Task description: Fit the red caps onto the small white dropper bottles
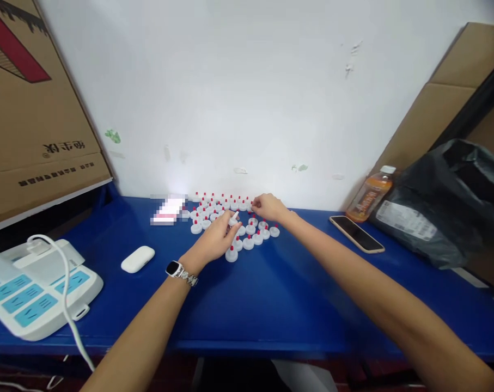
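Several small white caps with red tips [214, 209] stand in rows on the blue table [271, 294] near the white wall. My left hand [216, 238], with a watch on its wrist, reaches into the front of the group and pinches one white cap [234, 216] between thumb and fingers. My right hand [268, 207] is at the right end of the back rows, fingers curled together over a cap there; what it holds is too small to make out. More caps [252, 235] lie between the two hands.
A white power strip with a cable [30, 294] and a white earbud case [138, 258] lie at the left. A phone [356, 233], an orange drink bottle [369, 196] and a black plastic bag [446, 201] sit at the right. Cardboard boxes [30, 114] lean on both sides.
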The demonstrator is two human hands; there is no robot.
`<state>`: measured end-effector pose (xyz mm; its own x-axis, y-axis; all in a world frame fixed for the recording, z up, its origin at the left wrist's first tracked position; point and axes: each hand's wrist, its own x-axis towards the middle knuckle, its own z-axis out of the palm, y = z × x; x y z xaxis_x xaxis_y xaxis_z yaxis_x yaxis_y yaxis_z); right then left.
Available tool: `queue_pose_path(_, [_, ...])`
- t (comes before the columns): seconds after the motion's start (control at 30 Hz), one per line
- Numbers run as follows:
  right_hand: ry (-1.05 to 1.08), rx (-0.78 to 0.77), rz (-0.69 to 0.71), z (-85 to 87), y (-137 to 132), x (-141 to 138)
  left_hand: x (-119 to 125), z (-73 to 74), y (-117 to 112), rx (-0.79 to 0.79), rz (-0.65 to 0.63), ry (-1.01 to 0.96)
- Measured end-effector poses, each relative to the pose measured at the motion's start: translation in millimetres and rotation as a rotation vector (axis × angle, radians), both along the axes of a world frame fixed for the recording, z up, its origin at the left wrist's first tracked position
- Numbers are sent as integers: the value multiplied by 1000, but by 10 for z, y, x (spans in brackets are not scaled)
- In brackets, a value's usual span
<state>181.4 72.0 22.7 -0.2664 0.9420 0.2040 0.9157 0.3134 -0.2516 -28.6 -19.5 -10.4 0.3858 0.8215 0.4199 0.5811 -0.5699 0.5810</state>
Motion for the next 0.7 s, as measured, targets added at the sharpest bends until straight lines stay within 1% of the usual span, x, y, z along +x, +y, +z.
queue_pose_path(0.07, [-146,-54,-13,-15,89,-57,16,-7,-17,14,-6,-24])
queue_pose_path(0.13, [-213,-81,-20,-8,135,-153,44,-8,-36,18,-15,-22])
queue_pose_path(0.33, [-268,-87,-59,5,135,-431,80,16,-90,9,-27,-21])
queue_pose_path(0.4, [-267,-77,-67,2,122,-457,77,12,-95,7,-33,-37])
queue_pose_path(0.5, [-250,-36,-65,4,87,-421,69,-5,-90,10,-41,-58])
queue_pose_path(0.57, [-153,29,-62,4,31,-359,67,-13,-88,17,-44,-61])
queue_pose_path(0.6, [-58,67,-55,0,-13,-321,68,-14,-89,21,-41,-60])
queue_pose_path(0.7, [328,174,4,-36,-227,-189,85,-1,-102,24,-22,-50])
